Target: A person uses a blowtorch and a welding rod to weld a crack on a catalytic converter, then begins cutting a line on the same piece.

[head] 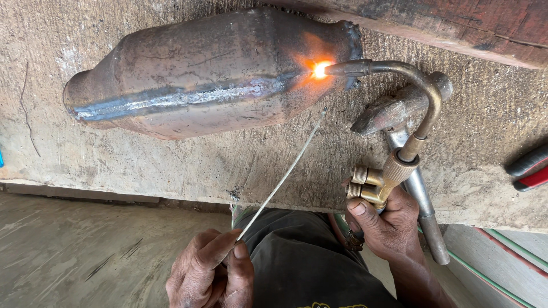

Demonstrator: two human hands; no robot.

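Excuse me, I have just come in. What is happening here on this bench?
A person is working with a flame on a metal part. The right hand holds a brass torch, and its curved tip puts a bright orange glow on the rusty metal canister, close to the end of its welded seam. The left hand pinches a thin filler rod, whose far end points toward the glow but is not yet in it. A hammer lies on the concrete bench beside the torch.

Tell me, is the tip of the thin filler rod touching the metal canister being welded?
Apart. The head view shows the filler rod ending below the metal canister, with bare concrete slab visible between the rod's tip and the canister's edge.
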